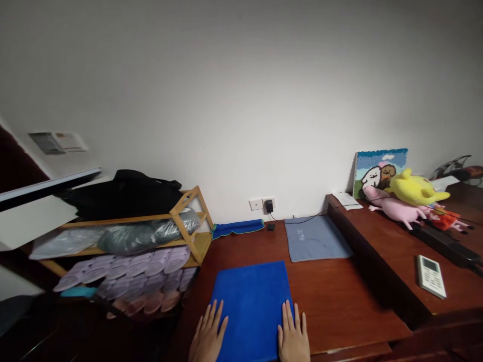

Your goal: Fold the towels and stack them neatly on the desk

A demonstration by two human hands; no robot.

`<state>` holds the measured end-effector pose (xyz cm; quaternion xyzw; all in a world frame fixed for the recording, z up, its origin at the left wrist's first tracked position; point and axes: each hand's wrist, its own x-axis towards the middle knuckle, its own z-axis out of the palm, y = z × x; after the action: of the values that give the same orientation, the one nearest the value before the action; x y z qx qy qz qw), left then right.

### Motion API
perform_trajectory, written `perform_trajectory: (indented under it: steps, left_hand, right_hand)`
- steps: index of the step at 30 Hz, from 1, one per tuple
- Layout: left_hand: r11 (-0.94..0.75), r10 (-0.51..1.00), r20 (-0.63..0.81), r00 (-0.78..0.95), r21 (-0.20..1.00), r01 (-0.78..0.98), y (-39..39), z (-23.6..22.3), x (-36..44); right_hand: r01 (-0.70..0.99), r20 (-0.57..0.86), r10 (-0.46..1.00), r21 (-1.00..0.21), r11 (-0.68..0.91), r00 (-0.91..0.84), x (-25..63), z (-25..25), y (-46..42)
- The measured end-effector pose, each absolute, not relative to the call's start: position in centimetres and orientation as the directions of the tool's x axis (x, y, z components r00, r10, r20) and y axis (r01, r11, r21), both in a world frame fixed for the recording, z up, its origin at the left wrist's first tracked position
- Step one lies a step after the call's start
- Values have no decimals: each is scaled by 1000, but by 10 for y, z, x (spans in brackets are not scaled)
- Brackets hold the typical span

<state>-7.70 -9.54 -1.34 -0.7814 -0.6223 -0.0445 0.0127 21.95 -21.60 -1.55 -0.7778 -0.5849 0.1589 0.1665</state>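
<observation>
A flat, bright blue rectangular sheet, which looks like cloth (252,311), lies on the reddish-brown wooden desk (332,296) in front of me. My left hand (208,333) rests flat on its left edge, fingers stretched forward. On the opposite edge lies my right hand (293,334), also flat with the fingers a little apart. Neither hand grasps anything. Further back, a narrow folded blue cloth with green edging (237,229) lies along the wall. To its right a grey-blue cloth (317,239) is spread out.
Left of the desk stands a wooden rack (194,246) with several lilac slippers (139,264) and a black bag (124,193). A raised section on the right holds plush toys (396,208) and a white remote control (431,276). A black plug adapter (269,205) trails a cable.
</observation>
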Motion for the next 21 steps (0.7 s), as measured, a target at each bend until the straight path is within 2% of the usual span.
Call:
perform_trajectory:
  steps: [4,6,8,11,14,17,21]
  left_hand:
    - [-203,978,51,200,68,977,-88,-19,-91]
    - [-203,978,68,198,88,975,-87,-21,-94]
    - [-213,974,95,203,106,971,-87,-23,-96]
    - [-228,971,97,216,123,966,-88,-25,-96]
    - [-228,972,87,217,149,962,-88,-27,-97]
    - [-219,975,88,206,175,960,-87,-30,-100]
    - [-212,976,88,199,178,961,-87,-28,-100]
  right_hand:
    - [855,-89,973,-465,-231,214,216,-18,-209]
    - [874,-51,981,-448,-189,186,232,-10,-198]
    - [903,25,981,-396,-166,191,262,5,-174]
    - [922,82,950,-279,-267,300,324,31,-120]
    - [900,4,918,-196,-389,397,374,44,-69]
    - [896,-75,913,-174,-408,401,391,38,-49]
    - [894,-97,907,-157,-420,409,377,13,-66]
